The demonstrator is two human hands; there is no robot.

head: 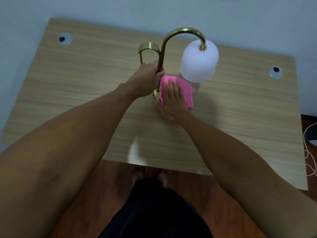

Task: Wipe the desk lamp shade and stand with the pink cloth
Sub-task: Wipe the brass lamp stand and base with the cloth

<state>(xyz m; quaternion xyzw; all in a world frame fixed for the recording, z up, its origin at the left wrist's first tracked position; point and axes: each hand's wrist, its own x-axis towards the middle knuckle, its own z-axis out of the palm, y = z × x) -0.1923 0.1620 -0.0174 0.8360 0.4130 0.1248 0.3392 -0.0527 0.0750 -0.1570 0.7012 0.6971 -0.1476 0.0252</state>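
A desk lamp stands mid-desk, with a curved brass stand (173, 32) and a frosted white shade (199, 60) hanging at its right end. My left hand (147, 78) is closed around the stand's upright rod. My right hand (171, 98) lies flat on the pink cloth (186, 92), pressing it onto the lamp's base just right of the rod. A sliver of the brass base (156, 95) shows at the cloth's left edge; the rest is hidden. A brass loop handle (148, 46) rises behind my left hand.
The wooden desk (77, 93) has two round cable holes, back left (64, 38) and right (275, 72). A wall runs right behind it. White cables (310, 158) lie on the floor at the right. My bare feet (151, 176) are under the desk's front edge.
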